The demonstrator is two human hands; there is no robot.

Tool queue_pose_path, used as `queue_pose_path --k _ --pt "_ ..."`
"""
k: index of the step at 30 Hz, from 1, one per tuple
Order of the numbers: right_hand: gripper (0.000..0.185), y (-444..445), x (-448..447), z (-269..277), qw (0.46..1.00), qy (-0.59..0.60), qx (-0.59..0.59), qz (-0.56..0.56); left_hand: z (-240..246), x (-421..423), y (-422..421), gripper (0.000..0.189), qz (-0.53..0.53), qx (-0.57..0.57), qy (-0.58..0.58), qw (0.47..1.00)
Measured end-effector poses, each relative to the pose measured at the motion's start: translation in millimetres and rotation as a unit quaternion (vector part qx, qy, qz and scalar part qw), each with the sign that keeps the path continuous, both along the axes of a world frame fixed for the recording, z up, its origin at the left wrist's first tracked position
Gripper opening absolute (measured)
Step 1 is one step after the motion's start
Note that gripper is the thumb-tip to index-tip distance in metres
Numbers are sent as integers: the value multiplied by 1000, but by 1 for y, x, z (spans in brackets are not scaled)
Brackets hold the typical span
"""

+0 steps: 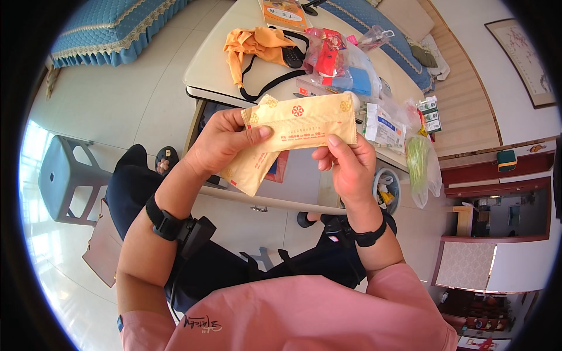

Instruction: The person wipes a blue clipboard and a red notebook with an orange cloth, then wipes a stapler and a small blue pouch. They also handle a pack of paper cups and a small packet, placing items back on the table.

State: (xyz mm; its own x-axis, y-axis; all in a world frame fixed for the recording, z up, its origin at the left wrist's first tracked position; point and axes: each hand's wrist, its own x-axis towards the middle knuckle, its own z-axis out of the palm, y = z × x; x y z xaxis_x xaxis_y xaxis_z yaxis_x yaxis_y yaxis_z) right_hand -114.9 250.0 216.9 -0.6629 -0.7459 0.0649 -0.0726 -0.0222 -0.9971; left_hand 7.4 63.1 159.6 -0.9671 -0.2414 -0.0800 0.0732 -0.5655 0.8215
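Two flat cream-yellow sealed packets with red print are held up above an open table drawer [303, 180]. The upper packet [307, 118] lies across, its left end under my left thumb and its lower right corner pinched by my right hand [353, 169]. Behind it the second packet [252, 169] slants downward, gripped at its side by my left hand [219, 140]. The upper packet covers part of the lower one. Inside the drawer, a red and blue flat item [279, 166] shows partly below the packets.
An orange cloth [259, 41], a black strap [274, 83], plastic bags [329, 57] and a white packet [386, 125] lie on the table [210, 66]. A bag of green vegetables [417, 164] hangs at its right edge. A bin [397, 188] and a grey stool [66, 180] stand on the floor.
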Motion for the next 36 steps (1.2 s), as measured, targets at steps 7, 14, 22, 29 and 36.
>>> queue_pose_path --k 7,14,22,29,36 --pt "19 1 0 1 1000 -2 -1 2 -1 0 -1 24 2 -5 5 1000" --pt "20 1 3 3 1000 28 9 -8 1 1 0 24 4 -13 9 1000" --pt "19 0 2 2 999 39 -2 -1 1 2 -1 25 4 -16 11 1000" --pt "21 0 1 2 999 45 8 -1 -1 -1 0 26 12 -9 14 1000" --pt "23 0 0 1 999 48 3 1 -1 -1 0 26 9 1 17 1000"
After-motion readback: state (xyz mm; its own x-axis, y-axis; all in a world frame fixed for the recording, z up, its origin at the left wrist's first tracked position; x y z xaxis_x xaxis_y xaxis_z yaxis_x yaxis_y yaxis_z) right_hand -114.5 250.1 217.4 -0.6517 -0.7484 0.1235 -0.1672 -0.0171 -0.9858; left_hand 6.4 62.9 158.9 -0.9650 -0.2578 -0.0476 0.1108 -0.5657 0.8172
